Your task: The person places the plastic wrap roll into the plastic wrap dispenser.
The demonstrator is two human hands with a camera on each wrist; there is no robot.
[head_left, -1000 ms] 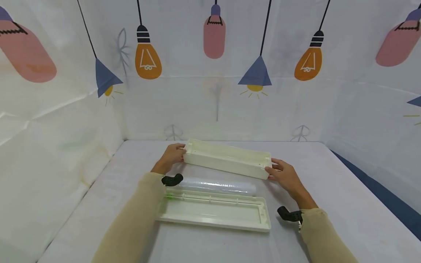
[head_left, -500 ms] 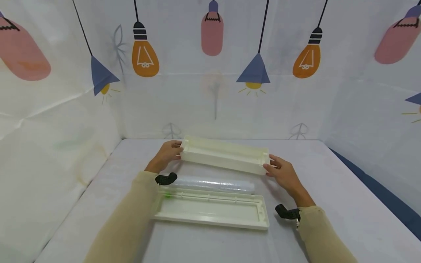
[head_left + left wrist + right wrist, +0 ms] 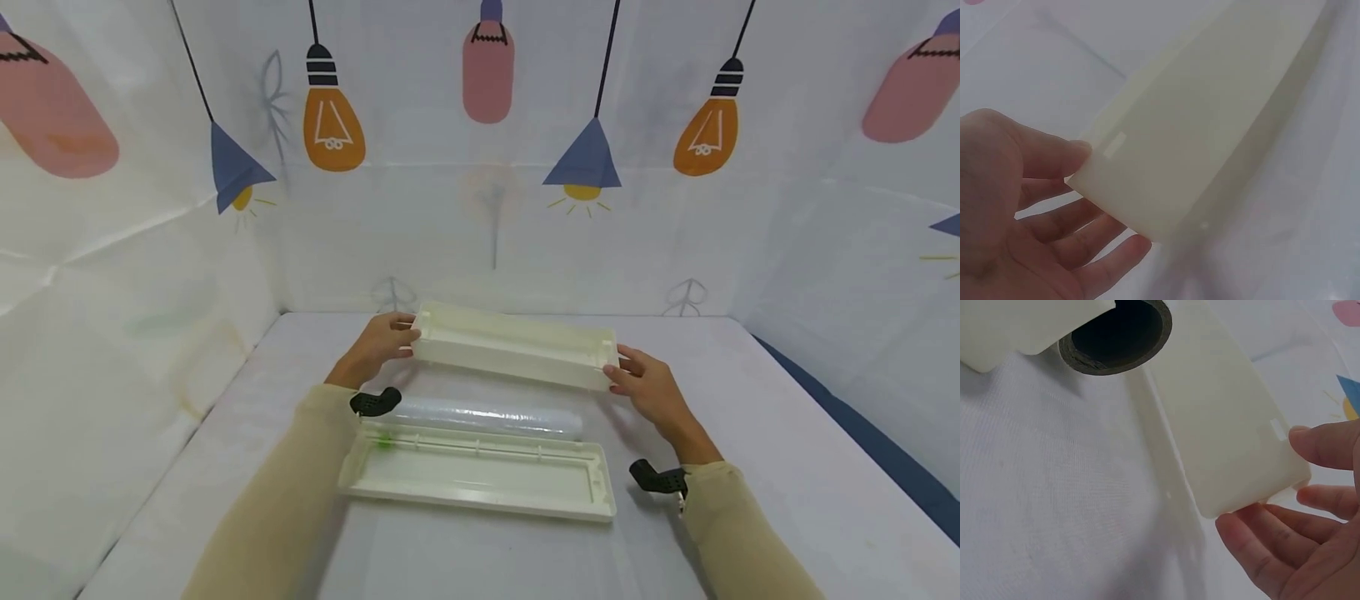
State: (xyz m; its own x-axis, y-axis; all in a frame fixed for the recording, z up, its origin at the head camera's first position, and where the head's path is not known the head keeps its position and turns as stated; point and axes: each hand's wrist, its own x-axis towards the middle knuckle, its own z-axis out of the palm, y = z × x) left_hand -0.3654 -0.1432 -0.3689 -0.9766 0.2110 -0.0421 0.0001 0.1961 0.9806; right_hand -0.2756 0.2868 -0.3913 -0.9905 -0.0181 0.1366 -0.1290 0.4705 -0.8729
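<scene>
A long cream plastic box (image 3: pixel 517 360) slants across the far part of the table, its right end nearer to me. My left hand (image 3: pixel 381 340) holds its left end, and my right hand (image 3: pixel 651 392) holds the right end. In the left wrist view the thumb (image 3: pixel 1072 156) lies on the box's long side, with the fingers at its end. The right wrist view shows a similar hold. Nearer to me lies a roll of clear plastic film (image 3: pixel 487 417); its dark hollow core (image 3: pixel 1116 337) shows in the right wrist view. In front of it lies a shallow cream lid (image 3: pixel 480 481).
White cloth covers the table (image 3: pixel 480 558). A white sheet printed with lamps (image 3: pixel 480 233) hangs behind it and at both sides. A small green mark (image 3: pixel 385 440) shows on the lid's left end. Each wrist wears a black camera.
Both hands keep their hold on the box, which has shifted very slightly away from me. My left forearm has moved a little left, uncovering more of the lid's left end.
</scene>
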